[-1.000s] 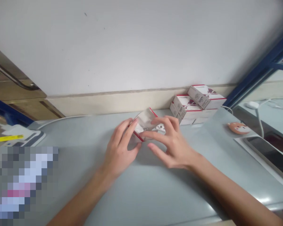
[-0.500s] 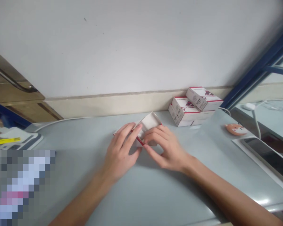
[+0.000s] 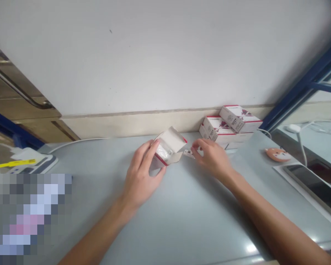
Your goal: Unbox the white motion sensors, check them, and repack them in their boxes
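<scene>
My left hand (image 3: 143,171) is wrapped round a small white cardboard box (image 3: 174,137) with red edges, its lid flap standing up and a side flap bent outward. Inside the box lies a clear plastic bag (image 3: 163,151) whose contents I cannot make out. Just right of the box, my right hand (image 3: 211,156) is closed in a pinch at the end of a small white piece (image 3: 188,153) with a dark marking. That piece is low over the table or touching it; which one, I cannot tell.
Several similar red-and-white boxes (image 3: 228,127) are stacked against the wall. To the right are an orange animal-faced object (image 3: 278,154) and a dark phone (image 3: 314,187) on a white sheet. A white power strip (image 3: 44,162) with cables sits left, above a pixelated area.
My right hand has come out of the box and moved right, with the small white piece now at its fingertips. The box's side flap and the bag inside now show.
</scene>
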Demonstrator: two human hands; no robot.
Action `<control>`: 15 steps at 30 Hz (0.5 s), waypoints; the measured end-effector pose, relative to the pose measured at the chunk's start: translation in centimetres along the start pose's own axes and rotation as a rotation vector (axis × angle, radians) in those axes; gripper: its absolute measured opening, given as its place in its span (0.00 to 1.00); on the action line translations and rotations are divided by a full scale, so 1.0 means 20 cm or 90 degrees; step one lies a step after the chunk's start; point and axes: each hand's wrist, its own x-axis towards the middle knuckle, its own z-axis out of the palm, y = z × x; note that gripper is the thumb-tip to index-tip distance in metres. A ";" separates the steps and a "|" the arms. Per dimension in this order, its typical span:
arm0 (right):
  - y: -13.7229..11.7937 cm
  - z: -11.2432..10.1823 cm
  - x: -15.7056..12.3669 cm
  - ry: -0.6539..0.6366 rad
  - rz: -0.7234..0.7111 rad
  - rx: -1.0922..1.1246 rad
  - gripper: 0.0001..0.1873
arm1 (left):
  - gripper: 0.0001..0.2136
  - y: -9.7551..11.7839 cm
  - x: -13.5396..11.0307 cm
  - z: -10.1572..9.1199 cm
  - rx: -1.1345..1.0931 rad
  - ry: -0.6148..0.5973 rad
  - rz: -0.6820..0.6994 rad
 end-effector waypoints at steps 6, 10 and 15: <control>0.06 0.07 -0.02 -0.086 0.033 -0.104 0.11 | 0.37 0.00 -0.01 0.00 0.000 -0.001 0.013; 0.03 0.06 -0.02 -0.006 -0.007 -0.046 0.14 | 0.37 0.01 0.00 0.00 0.001 -0.007 0.048; -0.14 -0.08 -0.06 0.250 -0.191 0.206 0.10 | 0.36 0.02 0.00 -0.01 0.000 -0.044 0.069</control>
